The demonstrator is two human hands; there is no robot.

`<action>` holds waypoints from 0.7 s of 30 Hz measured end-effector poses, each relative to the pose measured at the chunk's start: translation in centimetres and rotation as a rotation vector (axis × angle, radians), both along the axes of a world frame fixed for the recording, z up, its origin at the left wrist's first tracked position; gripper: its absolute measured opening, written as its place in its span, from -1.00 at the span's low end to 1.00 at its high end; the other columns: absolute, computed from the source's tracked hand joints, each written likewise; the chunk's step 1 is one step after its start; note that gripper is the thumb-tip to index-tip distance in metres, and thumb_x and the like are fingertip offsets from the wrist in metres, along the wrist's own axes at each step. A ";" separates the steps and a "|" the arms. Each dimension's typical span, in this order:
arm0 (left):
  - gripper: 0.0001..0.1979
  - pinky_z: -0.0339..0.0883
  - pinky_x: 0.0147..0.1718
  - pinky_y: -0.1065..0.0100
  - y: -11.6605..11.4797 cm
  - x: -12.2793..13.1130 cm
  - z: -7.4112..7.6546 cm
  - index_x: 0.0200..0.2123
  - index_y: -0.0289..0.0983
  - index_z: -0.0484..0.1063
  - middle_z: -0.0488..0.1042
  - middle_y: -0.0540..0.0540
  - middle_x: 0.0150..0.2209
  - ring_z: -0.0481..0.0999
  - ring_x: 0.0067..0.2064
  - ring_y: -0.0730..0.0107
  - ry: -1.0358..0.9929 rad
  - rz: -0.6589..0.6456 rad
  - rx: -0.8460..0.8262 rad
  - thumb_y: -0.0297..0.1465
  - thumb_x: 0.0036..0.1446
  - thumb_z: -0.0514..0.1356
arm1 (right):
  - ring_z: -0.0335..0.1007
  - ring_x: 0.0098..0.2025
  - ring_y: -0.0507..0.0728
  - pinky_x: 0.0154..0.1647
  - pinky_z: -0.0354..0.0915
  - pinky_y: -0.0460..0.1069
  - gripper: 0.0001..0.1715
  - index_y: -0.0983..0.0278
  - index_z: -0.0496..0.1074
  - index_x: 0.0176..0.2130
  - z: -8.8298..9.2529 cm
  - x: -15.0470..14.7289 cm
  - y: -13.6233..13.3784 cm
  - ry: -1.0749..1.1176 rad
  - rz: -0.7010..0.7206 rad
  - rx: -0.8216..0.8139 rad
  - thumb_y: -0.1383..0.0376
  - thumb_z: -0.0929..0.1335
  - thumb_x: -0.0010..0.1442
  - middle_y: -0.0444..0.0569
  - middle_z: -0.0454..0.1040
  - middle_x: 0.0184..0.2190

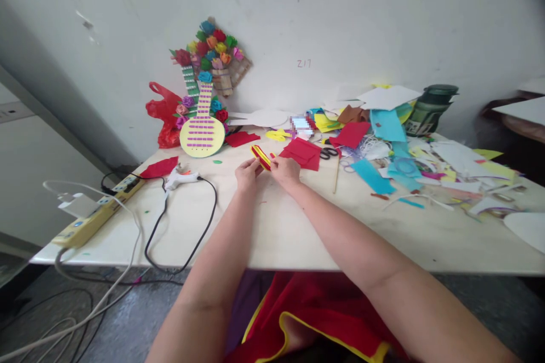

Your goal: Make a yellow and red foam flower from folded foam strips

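Over the middle of the table, a narrow red and yellow strip piece (261, 157), seemingly paper or felt, is held between my two hands. My left hand (247, 173) pinches its near left side, with the fingers closed. On the other side my right hand (286, 171) grips the right end, and its curled fingers hide that part. Just behind the right hand lie stacked red sheets (303, 152). Black-handled scissors (327, 153) and a thin wooden stick (336, 174) are to the right of them.
A white glue gun (181, 178) with a looping black cord lies left, beside a yellow power strip (97, 215). A guitar-shaped craft (202, 135) and paper flowers (213, 45) stand against the wall. Blue paper (372, 176), many scraps and a green bottle (430, 110) crowd the right.
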State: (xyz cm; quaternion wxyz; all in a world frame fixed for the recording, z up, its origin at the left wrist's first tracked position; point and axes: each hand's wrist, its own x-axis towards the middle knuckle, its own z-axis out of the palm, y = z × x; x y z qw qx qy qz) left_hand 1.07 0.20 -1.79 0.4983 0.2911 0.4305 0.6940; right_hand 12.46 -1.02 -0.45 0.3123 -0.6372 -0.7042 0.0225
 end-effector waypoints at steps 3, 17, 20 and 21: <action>-0.82 0.40 -0.24 0.28 -0.1 0.2 0.1 -0.45 -0.39 0.43 0.50 -0.09 -0.50 0.51 -0.48 0.42 -0.016 -0.012 0.002 -0.48 -0.19 0.33 | 0.40 -0.32 0.09 -0.40 0.11 -0.07 -0.67 0.18 0.50 -0.24 -0.1 -0.1 0.0 -0.010 0.016 0.003 0.23 0.19 0.17 -0.05 0.55 -0.35; -0.91 0.39 -0.28 0.32 0.2 0.1 -0.2 -0.44 -0.40 0.42 0.50 -0.09 -0.50 0.50 -0.47 0.45 -0.050 -0.019 0.010 -0.54 -0.11 0.25 | 0.39 -0.22 0.10 -0.30 0.15 -0.06 -0.65 0.17 0.46 -0.12 -0.1 -0.2 -0.5 -0.014 0.087 0.024 0.28 0.18 0.20 -0.05 0.53 -0.25; -0.92 0.39 -0.28 0.31 0.2 0.1 -0.3 -0.44 -0.40 0.42 0.50 -0.10 -0.49 0.50 -0.47 0.44 -0.054 -0.014 0.016 -0.55 -0.11 0.24 | 0.39 -0.21 0.10 -0.29 0.16 -0.06 -0.65 0.19 0.45 -0.11 0.0 -0.3 -0.6 -0.043 0.098 0.020 0.29 0.17 0.20 -0.02 0.52 -0.22; -0.91 0.39 -0.28 0.31 0.2 0.1 -0.3 -0.44 -0.40 0.42 0.50 -0.10 -0.49 0.50 -0.47 0.44 -0.053 -0.014 0.018 -0.55 -0.11 0.25 | 0.39 -0.21 0.11 -0.29 0.16 -0.06 -0.65 0.19 0.45 -0.11 0.1 -0.3 -0.7 -0.054 0.100 0.020 0.29 0.17 0.20 -0.01 0.52 -0.22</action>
